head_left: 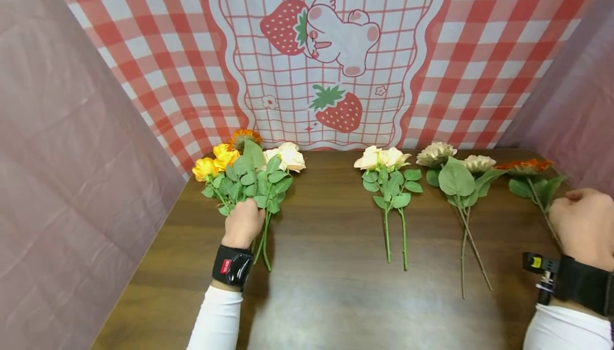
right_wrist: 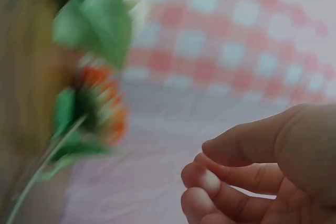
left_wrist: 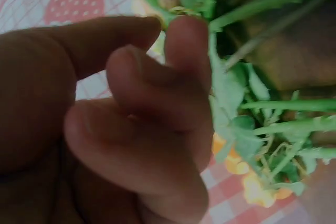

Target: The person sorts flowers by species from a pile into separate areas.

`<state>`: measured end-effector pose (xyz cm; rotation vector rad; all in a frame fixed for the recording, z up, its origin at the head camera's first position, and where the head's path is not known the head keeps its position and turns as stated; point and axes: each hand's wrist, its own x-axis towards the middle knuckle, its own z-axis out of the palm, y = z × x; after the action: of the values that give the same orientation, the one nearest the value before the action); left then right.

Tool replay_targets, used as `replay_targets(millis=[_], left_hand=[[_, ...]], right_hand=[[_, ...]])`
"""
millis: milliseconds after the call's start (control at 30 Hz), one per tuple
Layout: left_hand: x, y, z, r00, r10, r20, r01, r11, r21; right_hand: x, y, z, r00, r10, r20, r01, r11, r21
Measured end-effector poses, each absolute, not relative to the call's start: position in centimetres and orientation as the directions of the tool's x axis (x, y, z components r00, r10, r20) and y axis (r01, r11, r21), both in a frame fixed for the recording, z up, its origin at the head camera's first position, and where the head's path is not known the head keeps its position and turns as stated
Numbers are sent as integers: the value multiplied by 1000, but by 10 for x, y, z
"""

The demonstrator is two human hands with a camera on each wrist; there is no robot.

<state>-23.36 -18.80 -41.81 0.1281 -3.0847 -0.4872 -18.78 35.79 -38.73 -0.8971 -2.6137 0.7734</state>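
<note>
My left hand is over the stems of a left-hand bunch, its fingers loosely curled; in the left wrist view a narrow gap shows between thumb and index tip. The bunch has yellow roses, an orange flower and cream roses; some stems are hidden by the hand. At the far right, my right hand is beside the stem of another orange flower. In the right wrist view its fingers are bent with nothing between them, and the orange flower stands apart to the left.
Two cream roses lie on the wooden table at mid-right. Beside them are two whitish flowers with crossing stems. A red-checked cloth hangs behind, and pinkish-grey drapes enclose the sides.
</note>
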Motion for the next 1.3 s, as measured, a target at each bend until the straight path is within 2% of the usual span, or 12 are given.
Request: replay_targets(millis=[167,400,600,800,1300], left_hand=[[-236,-191,-425,-993,-68,-93,-94,948,303],[-239,-196,-430,-987,-127,-94,-151,932,329],[-241,-202,-436,-984,-119,-134,-158,932,327],[-242,-205,-434,-988,-105,-115,-139,929,344],[-232,-194,-405,-998,-48,39,-28,909,416]], right_hand=[[-193,317,-367,-812,551,194,401,767,-500],[-197,272,-357,-864,369,343,188,868,-459],[-193,248,-358,-878,258,403,64,898,-436],[-194,234,-358,-881,201,429,5,909,-416],[-189,214,-356,-862,133,488,-76,920,-385]])
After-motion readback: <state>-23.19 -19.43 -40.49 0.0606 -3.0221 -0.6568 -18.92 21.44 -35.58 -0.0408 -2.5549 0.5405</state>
